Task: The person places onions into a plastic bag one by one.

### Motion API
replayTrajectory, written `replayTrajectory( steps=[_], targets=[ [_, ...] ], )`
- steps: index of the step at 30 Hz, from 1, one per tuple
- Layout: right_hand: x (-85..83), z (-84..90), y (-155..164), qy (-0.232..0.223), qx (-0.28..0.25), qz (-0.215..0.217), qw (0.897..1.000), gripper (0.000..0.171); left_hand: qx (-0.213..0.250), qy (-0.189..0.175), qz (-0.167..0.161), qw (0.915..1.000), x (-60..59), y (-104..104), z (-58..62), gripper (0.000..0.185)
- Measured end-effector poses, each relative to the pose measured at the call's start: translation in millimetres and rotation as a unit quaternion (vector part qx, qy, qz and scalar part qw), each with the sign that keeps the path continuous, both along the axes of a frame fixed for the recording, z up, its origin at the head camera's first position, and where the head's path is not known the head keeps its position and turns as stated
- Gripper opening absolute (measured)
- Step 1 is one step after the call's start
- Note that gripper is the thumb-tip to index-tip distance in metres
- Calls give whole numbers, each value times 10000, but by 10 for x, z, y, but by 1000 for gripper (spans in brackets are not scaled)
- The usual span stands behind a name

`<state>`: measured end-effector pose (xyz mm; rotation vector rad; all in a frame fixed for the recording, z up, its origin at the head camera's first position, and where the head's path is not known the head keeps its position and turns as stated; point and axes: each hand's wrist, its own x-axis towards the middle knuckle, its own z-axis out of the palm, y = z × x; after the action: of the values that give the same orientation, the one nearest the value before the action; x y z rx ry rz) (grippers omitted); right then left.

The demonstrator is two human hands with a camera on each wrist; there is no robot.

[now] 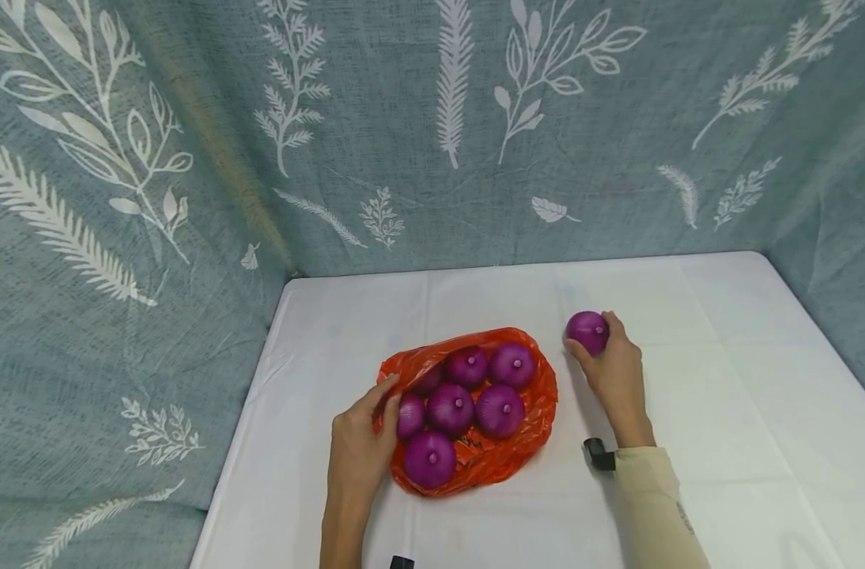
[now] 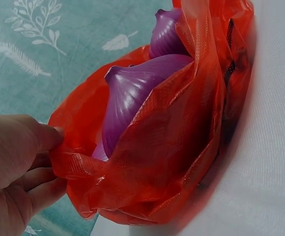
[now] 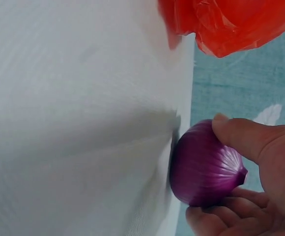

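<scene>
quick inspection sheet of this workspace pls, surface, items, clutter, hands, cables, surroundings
surface: table under a white cloth, creased, no stains seen
job's things: red plastic bag lying open with purple onions inside; one more onion outside it, to its right, resting on the cloth
clutter: nothing seen
grippers: left hand pinches the bag's left edge; right hand grips the single onion; a small black device at the right wrist
cables: nothing seen
surroundings: grey-blue fabric with white leaf print hangs behind and on both sides
</scene>
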<state>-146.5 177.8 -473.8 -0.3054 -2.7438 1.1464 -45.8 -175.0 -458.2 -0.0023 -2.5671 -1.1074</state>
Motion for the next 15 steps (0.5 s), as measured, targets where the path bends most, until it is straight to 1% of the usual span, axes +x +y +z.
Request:
replayTrajectory(
  steps=[7,11,15],
  targets=[
    [-8,5,-5,-96,-5,-3,10000,80,-12,51,3,10000,4,-14,-5,35],
    [2,-18,-1,36,-3,0,10000,78,2,93,-35,10000,3,-16,-1,35],
    [-1,-32,6,128,10,11,9999,77,9,58,-55,10000,-2,-19,6,35]
  ],
)
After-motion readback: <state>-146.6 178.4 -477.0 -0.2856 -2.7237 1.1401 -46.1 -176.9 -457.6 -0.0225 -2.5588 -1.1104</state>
